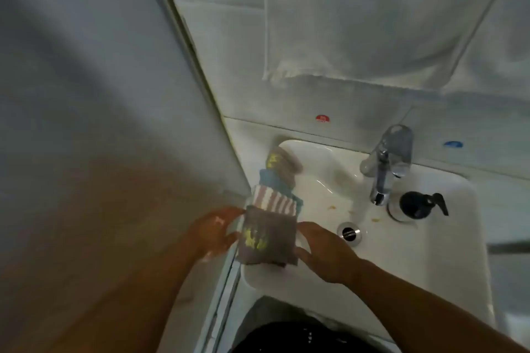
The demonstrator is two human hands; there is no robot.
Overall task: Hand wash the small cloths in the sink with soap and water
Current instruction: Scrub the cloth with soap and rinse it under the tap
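A soft white terry towel (372, 23) with a fringed lower edge is seen hung flat against the tiled wall. Below it a smooth, glossy white ceramic sink (401, 252) is set. Along its left rim four small cloths are laid in an overlapping row: a rolled beige cloth (279, 160) farthest, then a blue cloth (275, 180), a pink-and-white striped cloth (274, 202), and nearest a square grey-purple cloth with yellow print (268, 241). This last is held at its left edge by the left hand (213, 231), pinched between curled fingers and thumb, and at its right edge likewise by the right hand (324, 252). A shiny chrome tap (384, 169) and a black soap pump (421, 205) are stood on the far-right rim. A round metal drain (348, 232) and a few yellowish specks (375, 220) are seen in the basin.
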